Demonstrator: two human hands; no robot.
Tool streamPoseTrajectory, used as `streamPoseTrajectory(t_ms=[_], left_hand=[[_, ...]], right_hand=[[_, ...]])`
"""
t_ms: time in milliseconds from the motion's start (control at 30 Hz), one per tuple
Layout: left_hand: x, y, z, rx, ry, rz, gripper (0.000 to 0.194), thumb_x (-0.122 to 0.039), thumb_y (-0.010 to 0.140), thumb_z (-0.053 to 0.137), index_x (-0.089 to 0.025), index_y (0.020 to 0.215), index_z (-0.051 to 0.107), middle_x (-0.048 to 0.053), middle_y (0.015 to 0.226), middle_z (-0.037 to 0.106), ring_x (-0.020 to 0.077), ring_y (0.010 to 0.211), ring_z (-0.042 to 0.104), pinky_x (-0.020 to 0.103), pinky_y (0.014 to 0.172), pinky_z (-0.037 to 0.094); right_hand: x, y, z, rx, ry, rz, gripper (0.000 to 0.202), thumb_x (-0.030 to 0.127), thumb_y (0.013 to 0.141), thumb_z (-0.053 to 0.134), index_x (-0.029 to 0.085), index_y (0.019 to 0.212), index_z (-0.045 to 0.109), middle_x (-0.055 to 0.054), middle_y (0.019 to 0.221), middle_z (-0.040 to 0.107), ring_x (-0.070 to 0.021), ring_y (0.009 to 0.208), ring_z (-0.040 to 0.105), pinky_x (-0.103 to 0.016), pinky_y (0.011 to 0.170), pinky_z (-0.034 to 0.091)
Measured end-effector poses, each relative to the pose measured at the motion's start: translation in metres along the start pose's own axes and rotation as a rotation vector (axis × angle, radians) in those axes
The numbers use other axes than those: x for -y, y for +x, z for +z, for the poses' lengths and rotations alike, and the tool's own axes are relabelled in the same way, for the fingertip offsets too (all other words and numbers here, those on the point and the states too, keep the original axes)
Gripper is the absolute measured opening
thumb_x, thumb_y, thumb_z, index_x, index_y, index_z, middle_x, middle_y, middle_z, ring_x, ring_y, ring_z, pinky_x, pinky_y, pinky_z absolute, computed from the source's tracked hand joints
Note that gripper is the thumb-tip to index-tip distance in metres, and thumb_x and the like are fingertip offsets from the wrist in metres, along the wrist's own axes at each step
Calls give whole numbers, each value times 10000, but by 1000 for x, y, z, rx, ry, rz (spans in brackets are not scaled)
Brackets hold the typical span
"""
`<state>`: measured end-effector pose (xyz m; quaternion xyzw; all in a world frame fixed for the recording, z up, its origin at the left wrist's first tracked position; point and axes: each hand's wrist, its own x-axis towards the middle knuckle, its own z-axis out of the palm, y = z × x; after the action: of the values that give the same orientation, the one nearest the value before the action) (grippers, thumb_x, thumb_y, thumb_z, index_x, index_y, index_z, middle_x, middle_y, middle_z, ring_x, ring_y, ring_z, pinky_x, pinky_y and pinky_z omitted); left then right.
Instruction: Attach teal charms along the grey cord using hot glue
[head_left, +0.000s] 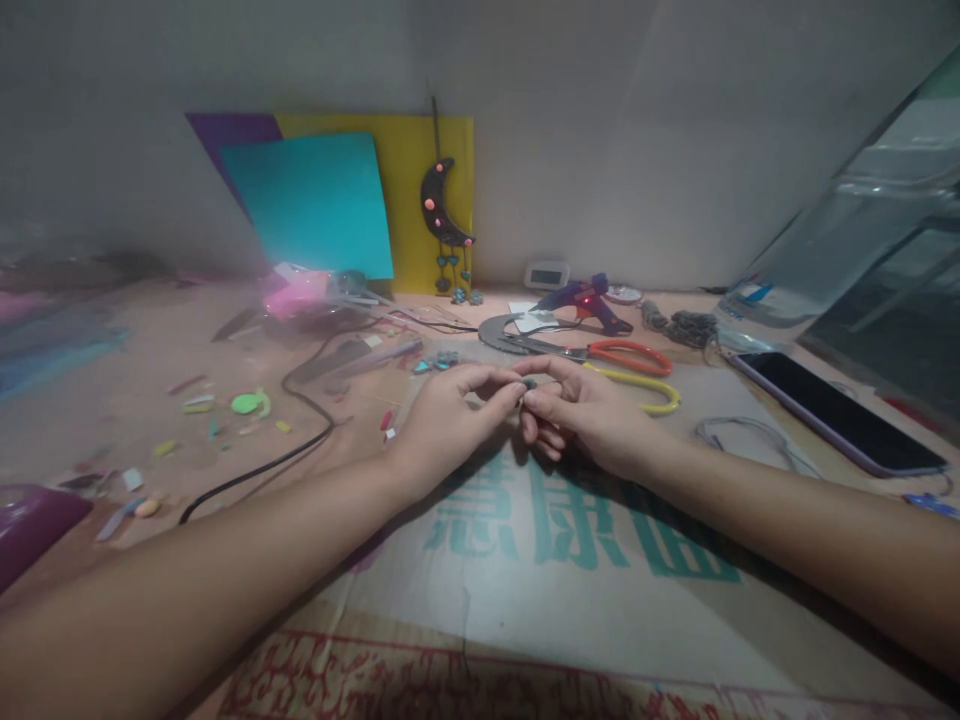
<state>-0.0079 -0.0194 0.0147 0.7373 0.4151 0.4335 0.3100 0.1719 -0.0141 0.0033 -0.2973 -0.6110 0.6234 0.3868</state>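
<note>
My left hand [461, 418] and my right hand [581, 408] meet over the printed cardboard sheet [495, 590]. Between their fingertips they pinch a small dark piece [529, 384], mostly hidden by the fingers. Just beyond my right hand lie scissors [630, 358] with one orange and one yellow handle. A grey crescent shape [499, 335] rests by the blades. Small teal and grey pieces [437, 362] lie beyond my left hand.
A decorated dark moon hanging [442, 205] leans against yellow card. Behind the scissors stands a purple glue gun [592, 302] with a red light. A phone [840, 412] lies right; a black cable [289, 455] and coloured scraps lie left.
</note>
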Motion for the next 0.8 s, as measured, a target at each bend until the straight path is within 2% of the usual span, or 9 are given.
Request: streamPoseTrajectory(t_ms=[133,300,400,467,533,633,800], left_hand=[[1,0,0,-13,-2,-48,183,-271,874,583,-173,874,738,28,822,753,171,782,668,269,739,487],[5,1,1,-26,-28,-85,215,-320,884,574,-189,930,738,30,904,760,172,806,674,269,742,501],[3,2,0,-66,10,-123,196,-315,872,587,-187,879,735,34,873,757,181,789,670,293,764,506],[0,3,-1,-77,42,-130,180,-304,866,593,-193,851,734,30,848,754,186,779,666,308,777,506],[-1,3,-1,-84,52,-119,172,-302,862,596,-202,838,733,26,840,753,191,778,663,317,775,507],[-1,2,-1,-88,46,-107,166,-298,858,597,-207,831,733,24,835,751,192,781,663,315,766,505],[1,2,-1,-80,48,-88,172,-301,863,596,-205,857,738,18,850,750,182,790,659,301,783,497]], right_hand=[[-1,0,0,-31,47,-27,260,382,942,550,186,1114,559,-30,746,699,-80,411,496,-206,387,427],[3,0,-1,-174,67,-68,237,365,934,552,158,1043,592,-8,710,648,-57,404,430,-189,363,380],[7,0,0,-270,-24,-90,303,391,856,662,186,1052,555,20,735,642,-44,392,429,-180,352,374],[9,1,2,-314,-115,-70,402,364,769,752,203,1060,527,41,741,630,-49,401,452,-181,353,380],[11,1,4,-342,-206,-33,403,346,738,770,200,1025,528,52,708,612,-55,410,462,-178,351,361],[13,0,5,-369,-294,-12,272,382,791,706,175,873,550,33,654,612,-49,405,428,-182,364,321],[15,-2,6,-373,-397,-3,243,370,882,593,168,751,557,39,587,548,-54,414,388,-201,387,290]])
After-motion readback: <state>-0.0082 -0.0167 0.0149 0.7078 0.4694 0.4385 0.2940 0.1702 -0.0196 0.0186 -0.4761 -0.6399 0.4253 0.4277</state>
